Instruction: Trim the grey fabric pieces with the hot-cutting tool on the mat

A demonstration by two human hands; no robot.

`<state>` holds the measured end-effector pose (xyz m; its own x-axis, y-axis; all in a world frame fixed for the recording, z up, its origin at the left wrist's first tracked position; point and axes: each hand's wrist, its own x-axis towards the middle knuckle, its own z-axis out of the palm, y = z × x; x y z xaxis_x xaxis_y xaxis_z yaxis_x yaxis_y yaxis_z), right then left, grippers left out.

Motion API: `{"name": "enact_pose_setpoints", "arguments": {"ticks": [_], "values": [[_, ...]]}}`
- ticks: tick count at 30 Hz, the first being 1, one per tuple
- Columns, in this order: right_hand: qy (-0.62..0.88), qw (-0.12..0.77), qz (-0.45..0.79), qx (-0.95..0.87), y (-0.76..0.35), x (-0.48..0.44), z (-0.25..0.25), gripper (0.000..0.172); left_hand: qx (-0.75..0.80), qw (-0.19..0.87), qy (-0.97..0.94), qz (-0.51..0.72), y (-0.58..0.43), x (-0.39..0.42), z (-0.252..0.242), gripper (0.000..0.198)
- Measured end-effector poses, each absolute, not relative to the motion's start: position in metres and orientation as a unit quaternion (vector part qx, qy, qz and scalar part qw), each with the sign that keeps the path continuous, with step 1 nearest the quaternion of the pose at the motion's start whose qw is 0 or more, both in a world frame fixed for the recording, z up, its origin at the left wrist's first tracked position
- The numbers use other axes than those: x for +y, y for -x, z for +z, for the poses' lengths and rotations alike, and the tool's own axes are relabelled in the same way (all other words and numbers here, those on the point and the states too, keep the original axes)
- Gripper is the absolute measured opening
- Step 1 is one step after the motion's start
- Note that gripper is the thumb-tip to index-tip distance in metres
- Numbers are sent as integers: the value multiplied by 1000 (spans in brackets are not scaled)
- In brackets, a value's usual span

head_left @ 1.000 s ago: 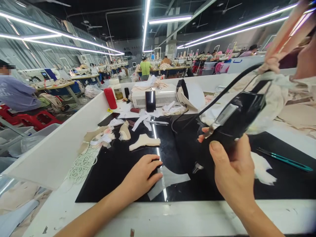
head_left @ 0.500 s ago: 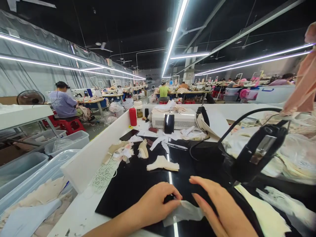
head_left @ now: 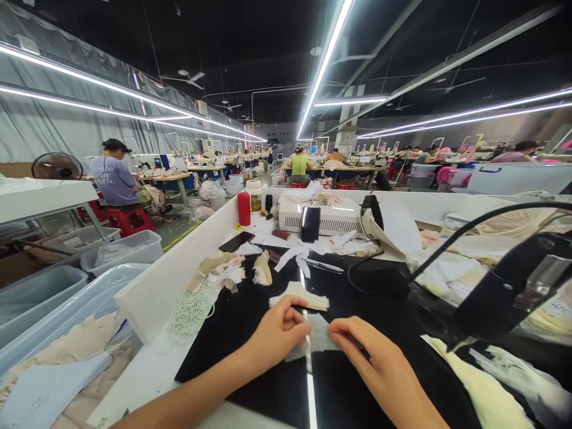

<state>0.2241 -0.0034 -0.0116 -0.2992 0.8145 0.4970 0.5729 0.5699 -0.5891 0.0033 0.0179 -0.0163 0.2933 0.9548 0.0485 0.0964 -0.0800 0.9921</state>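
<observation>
A thin, see-through white fabric piece [head_left: 320, 335] spans the gap between my two hands above the glossy black work surface [head_left: 250, 381]. My left hand [head_left: 282, 330] pinches its left side between thumb and fingers. At its right edge, my right hand [head_left: 373, 348] has thumb and fingertips closed on the piece. Just beyond my fingers lies a cream shaped fabric piece [head_left: 313, 298], partly covered by my left hand.
A black tool with a cable [head_left: 500, 286] stands at the right, near pale yellow fabric [head_left: 482, 387]. Green cord [head_left: 192, 313] and scraps lie left. Behind are white strips [head_left: 297, 256], a phone [head_left: 236, 241] and a white machine [head_left: 319, 214]. Several people sit farther off.
Both hands have moved forward with the thin fabric, closer to the cream piece. My right hand's spread fingers have closed on the fabric's edge. The black tool appears farther right.
</observation>
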Motion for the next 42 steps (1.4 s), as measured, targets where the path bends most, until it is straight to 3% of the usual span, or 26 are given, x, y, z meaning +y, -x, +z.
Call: {"name": "enact_pose_setpoints", "arguments": {"ticks": [6,12,16,28,35,42], "values": [[467,420,93,-773,-207,36,-7,28,471,466,-609,437,1,58,-4,46],[505,380,31,-775,-188,80,-15,35,515,342,-656,433,6,93,-4,41],[524,338,-11,-782,-180,87,-26,22,526,271,-704,393,9,92,-11,39],[537,298,-70,-786,-176,82,-44,24,536,197,-752,330,10,91,-33,48],[506,342,-83,-787,-174,71,-35,25,528,155,-764,338,14,93,-38,44],[401,365,-30,-840,-210,-3,-9,28,501,107,-789,340,19,85,-23,36]]}}
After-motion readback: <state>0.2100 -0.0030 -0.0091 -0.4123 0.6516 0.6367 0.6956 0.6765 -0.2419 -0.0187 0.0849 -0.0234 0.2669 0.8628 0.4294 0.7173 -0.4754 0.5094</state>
